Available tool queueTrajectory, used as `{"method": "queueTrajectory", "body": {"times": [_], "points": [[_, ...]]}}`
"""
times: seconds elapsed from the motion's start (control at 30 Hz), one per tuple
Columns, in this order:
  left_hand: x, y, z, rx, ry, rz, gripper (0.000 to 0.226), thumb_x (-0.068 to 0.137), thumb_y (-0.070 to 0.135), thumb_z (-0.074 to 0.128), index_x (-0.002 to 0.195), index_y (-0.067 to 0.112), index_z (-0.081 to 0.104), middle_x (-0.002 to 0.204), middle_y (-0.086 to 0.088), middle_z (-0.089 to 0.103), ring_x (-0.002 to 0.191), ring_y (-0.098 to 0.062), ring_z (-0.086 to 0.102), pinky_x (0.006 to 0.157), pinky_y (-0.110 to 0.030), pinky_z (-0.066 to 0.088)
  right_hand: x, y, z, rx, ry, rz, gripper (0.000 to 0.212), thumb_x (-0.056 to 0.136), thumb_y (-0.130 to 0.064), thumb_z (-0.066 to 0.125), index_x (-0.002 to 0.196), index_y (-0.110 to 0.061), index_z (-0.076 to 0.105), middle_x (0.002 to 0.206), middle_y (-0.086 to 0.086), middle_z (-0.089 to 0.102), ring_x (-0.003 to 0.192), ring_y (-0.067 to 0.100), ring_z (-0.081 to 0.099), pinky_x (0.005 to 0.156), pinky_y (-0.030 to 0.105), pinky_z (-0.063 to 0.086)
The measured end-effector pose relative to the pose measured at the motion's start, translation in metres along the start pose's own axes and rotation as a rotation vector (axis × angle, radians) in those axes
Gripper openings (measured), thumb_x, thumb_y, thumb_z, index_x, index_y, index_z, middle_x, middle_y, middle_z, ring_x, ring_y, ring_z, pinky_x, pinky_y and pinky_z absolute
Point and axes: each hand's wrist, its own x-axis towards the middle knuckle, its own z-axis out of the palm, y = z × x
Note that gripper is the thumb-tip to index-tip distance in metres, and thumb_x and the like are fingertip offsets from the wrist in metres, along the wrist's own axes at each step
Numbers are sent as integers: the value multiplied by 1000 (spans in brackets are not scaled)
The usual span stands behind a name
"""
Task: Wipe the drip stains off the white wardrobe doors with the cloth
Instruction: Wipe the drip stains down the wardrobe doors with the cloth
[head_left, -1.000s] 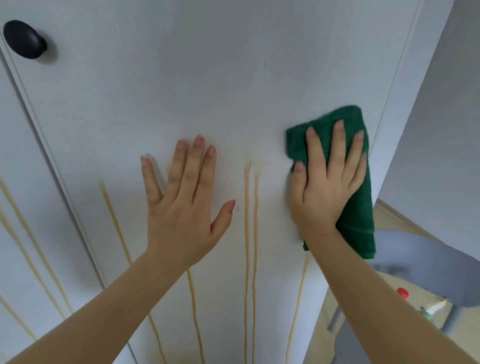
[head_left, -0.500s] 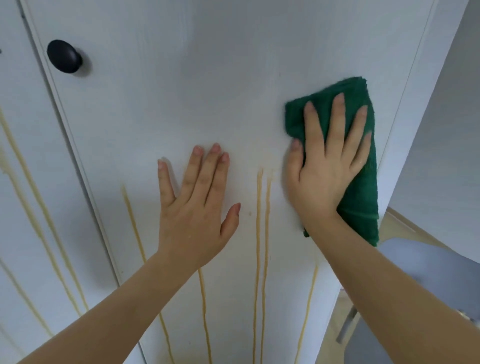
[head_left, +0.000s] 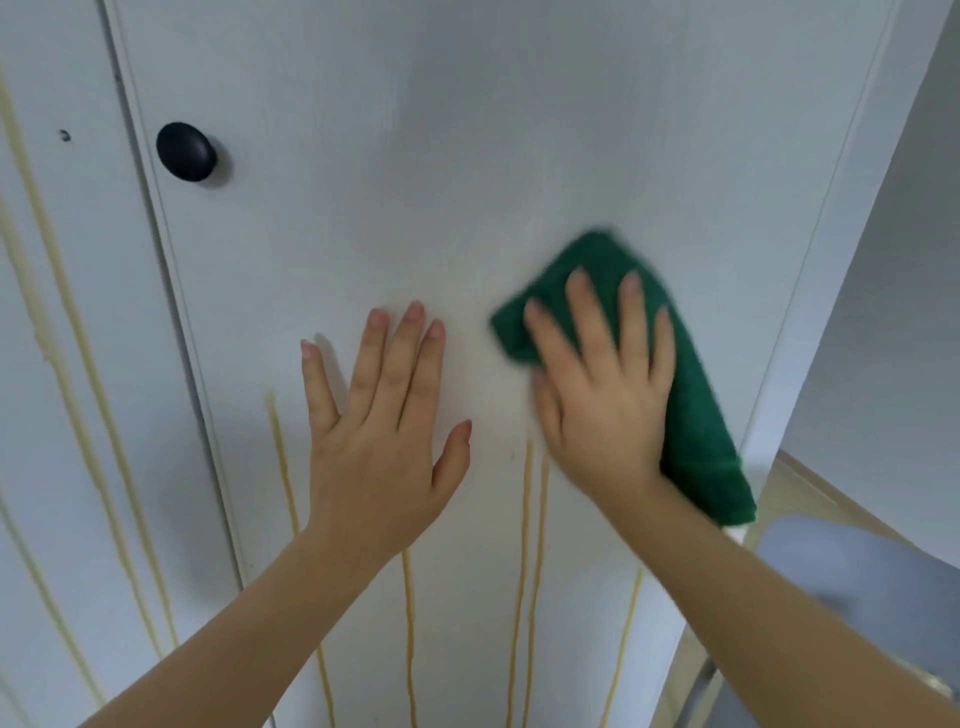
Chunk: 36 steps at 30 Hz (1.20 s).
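both hands (head_left: 382, 462) flat, fingers (head_left: 589, 312) straight

My right hand (head_left: 602, 405) and the green cloth (head_left: 693, 426) under it are blurred, my palm hiding the cloth's middle. My left hand (head_left: 384, 457) covers the top of one drip stain (head_left: 410, 623), and the bottom edge cuts the stains off. The grey shape (head_left: 857, 582) at lower right is too blurred to tell.

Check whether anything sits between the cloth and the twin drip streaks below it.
Nothing visible. The cloth, pressed flat by the right hand, sits just above the twin streaks on bare door. The left hand lies beside them, though it covers the top of another streak.
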Motion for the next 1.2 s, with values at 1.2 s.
{"method": "queueTrajectory", "body": {"times": [1.2], "points": [[-27, -75, -17, 1, 31, -264, 58, 94, 28, 33, 143, -1, 24, 148, -20, 30, 139, -33, 19, 114, -49, 3, 45, -60, 6, 99, -18, -63, 37, 92, -23, 50, 129, -21, 53, 139, 9, 49, 131, 34, 30, 111, 47, 17]]}}
